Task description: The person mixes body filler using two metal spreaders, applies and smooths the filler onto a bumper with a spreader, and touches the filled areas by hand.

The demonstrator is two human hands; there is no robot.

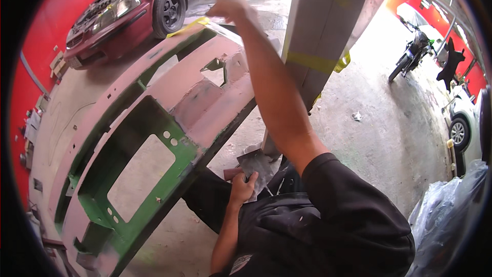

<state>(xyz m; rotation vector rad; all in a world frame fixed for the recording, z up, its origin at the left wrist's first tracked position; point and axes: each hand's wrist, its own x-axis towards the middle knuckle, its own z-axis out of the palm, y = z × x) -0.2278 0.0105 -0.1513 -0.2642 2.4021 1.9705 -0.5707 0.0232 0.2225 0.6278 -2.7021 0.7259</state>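
A large car bumper (220, 105), pinkish with bare green patches and wide openings, fills the left and middle in front of me. My left hand (243, 187) is close to my lap, its thumb pressed on a dark grey flat plate (259, 166) with pale smears. A brownish-pink rounded piece (231, 174) sticks out beside that hand; I cannot tell what it is. My right hand (230, 7) reaches over the bumper's far end, near some yellow tape (187, 27). Its fingers are smeared, and whatever they hold, if anything, does not show.
A tall grey panel (328, 15) with yellow tape rises just right of my right arm. Behind the bumper stands a dark red car (143, 7). A motorcycle (417, 46), a white car (464, 118) and crumpled clear plastic sheeting (443, 210) are on the right.
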